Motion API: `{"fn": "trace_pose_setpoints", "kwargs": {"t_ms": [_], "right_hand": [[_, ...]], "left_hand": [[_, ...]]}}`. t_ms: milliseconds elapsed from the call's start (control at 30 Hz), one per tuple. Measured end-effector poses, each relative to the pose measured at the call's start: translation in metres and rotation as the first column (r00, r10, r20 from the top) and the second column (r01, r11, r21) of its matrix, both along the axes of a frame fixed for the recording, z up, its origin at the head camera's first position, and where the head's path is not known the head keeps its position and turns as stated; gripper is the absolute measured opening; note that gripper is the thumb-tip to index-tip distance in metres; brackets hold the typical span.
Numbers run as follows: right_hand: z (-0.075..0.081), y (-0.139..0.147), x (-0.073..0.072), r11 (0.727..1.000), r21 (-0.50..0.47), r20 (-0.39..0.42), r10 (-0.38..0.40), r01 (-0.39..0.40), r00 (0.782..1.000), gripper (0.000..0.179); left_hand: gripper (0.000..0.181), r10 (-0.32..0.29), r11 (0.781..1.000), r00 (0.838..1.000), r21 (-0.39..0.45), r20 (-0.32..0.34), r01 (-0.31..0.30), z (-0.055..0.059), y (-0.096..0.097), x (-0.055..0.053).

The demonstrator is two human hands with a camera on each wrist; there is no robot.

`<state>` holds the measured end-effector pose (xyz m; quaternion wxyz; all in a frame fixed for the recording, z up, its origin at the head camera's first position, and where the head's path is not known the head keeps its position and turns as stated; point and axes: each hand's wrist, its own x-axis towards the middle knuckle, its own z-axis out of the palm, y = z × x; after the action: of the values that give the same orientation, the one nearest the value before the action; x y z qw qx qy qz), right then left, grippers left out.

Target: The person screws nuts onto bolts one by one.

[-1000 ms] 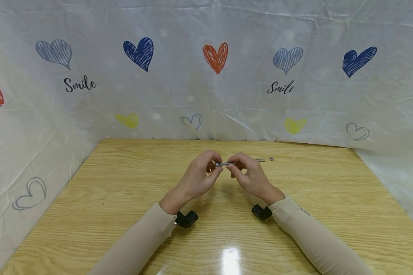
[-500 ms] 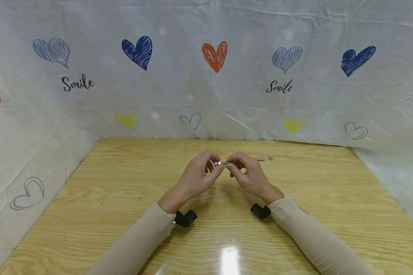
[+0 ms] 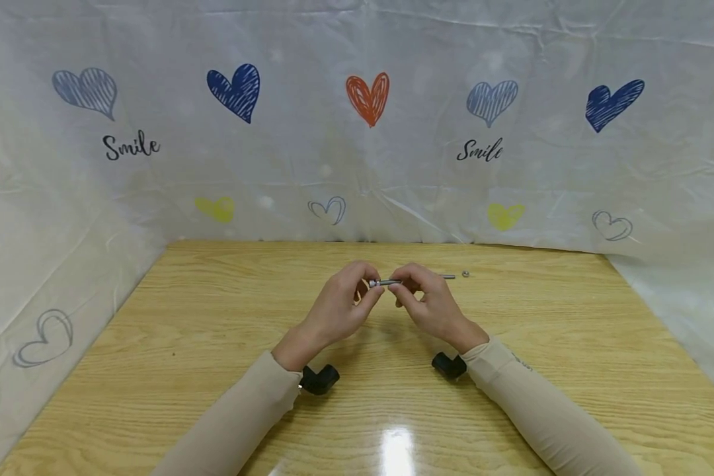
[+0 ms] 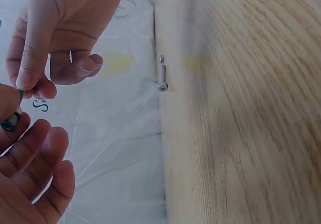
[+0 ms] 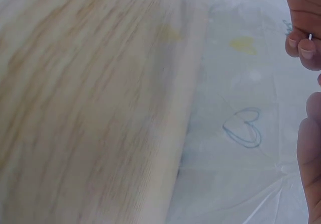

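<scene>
A small silver bolt [image 3: 387,283] lies level between my two hands, above the table in the head view. Its head end is at my left hand [image 3: 339,304], whose thumb and fingers pinch it there. A collar that looks like a nut [image 3: 378,283] sits close to the bolt's head. The other end of the shaft is pinched by my right hand [image 3: 431,301], and its tip is hidden by the fingers. In the left wrist view the held bolt's dark end [image 4: 9,122] shows beside the left fingers [image 4: 42,148].
Behind the right hand, a second bolt [image 3: 448,276] lies on the wooden table [image 3: 214,317], with a loose nut [image 3: 465,274] just right of its tip. A white cloth [image 3: 416,178] printed with hearts hangs at the back and sides. Black wrist mounts [image 3: 319,380] sit under both forearms.
Both hands keep their pinch on the bolt at nearly the same spot. A bright glint on the nut-like collar half a second ago has faded. The head view has shifted slightly.
</scene>
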<state>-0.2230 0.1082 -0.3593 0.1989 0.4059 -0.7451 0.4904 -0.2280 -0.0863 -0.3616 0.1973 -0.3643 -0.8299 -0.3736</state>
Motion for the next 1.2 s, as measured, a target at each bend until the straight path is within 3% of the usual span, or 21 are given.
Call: {"fn": "trace_pose_setpoints", "kwargs": {"t_ms": [300, 600, 833, 1067, 1200], "right_hand": [[0.0062, -0.0018, 0.0031, 1.000, -0.007, -0.030, 0.020, -0.021, 0.999, 0.012], [0.0051, -0.0014, 0.0025, 1.000, -0.009, -0.022, 0.024, -0.024, 0.999, 0.012], [0.0056, -0.0007, 0.0032, 1.000, -0.007, -0.015, 0.017, -0.018, 1.000, 0.011], [0.0055, -0.0002, 0.0028, 1.000, -0.005, -0.014, 0.021, -0.021, 1.000, 0.011], [0.0051, -0.0004, 0.0027, 1.000, -0.006, -0.010, 0.018, -0.018, 1.000, 0.012]], "left_hand": [[0.012, 0.020, 1.000, 0.999, -0.003, 0.026, -0.020, -0.0001, -0.0017, 0.0012], [0.015, -0.016, 1.000, 0.999, 0.005, -0.035, 0.016, 0.0005, -0.0013, -0.0003], [0.007, 0.003, 1.000, 1.000, -0.003, -0.001, -0.003, 0.0011, -0.0003, 0.0007], [0.017, 0.025, 1.000, 0.999, -0.011, 0.037, -0.024, 0.0020, 0.0000, 0.0017], [0.020, 0.021, 1.000, 1.000, -0.002, 0.022, -0.021, 0.0018, -0.0005, 0.0010]]}}
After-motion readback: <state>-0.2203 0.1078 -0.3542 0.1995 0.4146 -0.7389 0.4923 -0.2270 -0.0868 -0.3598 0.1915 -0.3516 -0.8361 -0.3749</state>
